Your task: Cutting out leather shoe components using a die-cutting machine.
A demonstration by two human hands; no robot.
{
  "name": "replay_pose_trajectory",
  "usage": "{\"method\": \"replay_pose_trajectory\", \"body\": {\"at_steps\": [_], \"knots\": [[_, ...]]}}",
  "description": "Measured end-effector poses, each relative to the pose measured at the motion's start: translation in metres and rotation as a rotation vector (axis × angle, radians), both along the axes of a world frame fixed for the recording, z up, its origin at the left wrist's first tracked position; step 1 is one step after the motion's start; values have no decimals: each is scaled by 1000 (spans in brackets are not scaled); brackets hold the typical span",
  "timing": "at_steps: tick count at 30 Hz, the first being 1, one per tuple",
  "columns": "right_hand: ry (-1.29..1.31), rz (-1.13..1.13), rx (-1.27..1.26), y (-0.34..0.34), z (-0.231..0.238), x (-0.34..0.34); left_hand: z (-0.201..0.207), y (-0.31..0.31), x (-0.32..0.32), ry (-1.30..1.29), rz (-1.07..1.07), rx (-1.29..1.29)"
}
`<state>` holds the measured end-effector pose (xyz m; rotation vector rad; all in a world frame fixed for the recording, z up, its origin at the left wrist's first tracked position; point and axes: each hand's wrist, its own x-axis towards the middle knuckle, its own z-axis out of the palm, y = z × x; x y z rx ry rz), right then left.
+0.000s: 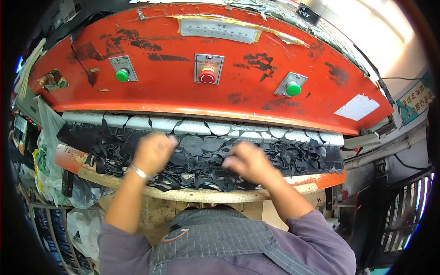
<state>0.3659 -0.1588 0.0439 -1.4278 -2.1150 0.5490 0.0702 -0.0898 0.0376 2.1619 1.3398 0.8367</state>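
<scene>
My left hand (155, 151), with a silver bangle at the wrist, is over the left half of a heap of black scraps (201, 169). Its fingers curl inward but are smeared by motion. My right hand (247, 161) hangs above the same heap, right of the middle, its fingertips pointing left and also blurred. Whether either hand grips a scrap cannot be made out. The scraps are thin, ribbon-like strips of dark sheet, tangled along the machine's bed. Behind them a dark sheet (82, 131) shows at the left, beside a white strip (183, 127) crossed by black pieces.
A red machine front (165, 87) rises beyond the bed, with a green button (122, 75) at left, a red stop button (207, 76) mid-way and another green button (293, 89) at right. A pale ledge (201, 195) edges the near side. Plastic bags (85, 229) hang at the left.
</scene>
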Motion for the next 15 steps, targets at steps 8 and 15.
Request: {"method": "replay_pose_trajectory", "body": {"at_steps": [8, 15], "knots": [[-390, 153, 1, -75, -66, -72, -68, -111, 19, 127, -211, -86], [-489, 264, -119, -51, -49, -69, -78, -106, 24, 96, -121, 83]]}}
